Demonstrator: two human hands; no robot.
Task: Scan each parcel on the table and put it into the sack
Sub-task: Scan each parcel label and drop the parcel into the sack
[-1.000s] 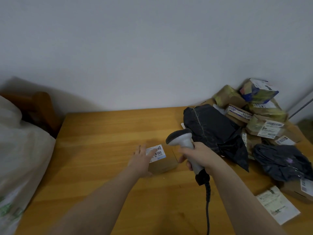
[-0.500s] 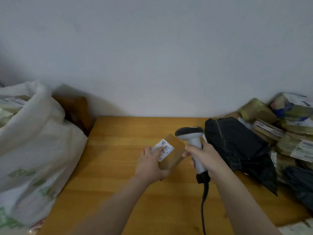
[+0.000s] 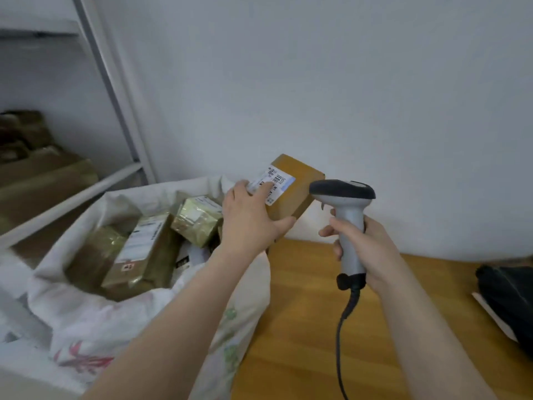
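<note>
Left hand [image 3: 248, 217]: I've got it gripping the small brown box [image 3: 301, 194], held up in the air clear of the bench [image 3: 302, 313].
Fingers [image 3: 245, 188] vs box: they lie across the near-left end of the white label [image 3: 278, 183]. The thumb is hooked under the box's lower edge, and most of the box sticks out up and to the right past the fingertips.
Box position: tilted, label side facing me, over the right rim of the sack [image 3: 86, 313] and just left of the scanner head.
Right hand [image 3: 372, 246]: fingers wrapped round the handle of the grey scanner [image 3: 346, 215]. Its dark head points left at the box, close to it but apart.
Sack: white, mouth open, beside the bench's left end, with a few taped parcels [image 3: 144, 249] inside.
Bench: wooden, with a black poly bag [image 3: 510, 295] lying at the right edge.
Cable [image 3: 343, 327]: hangs down from the scanner's handle.
</note>
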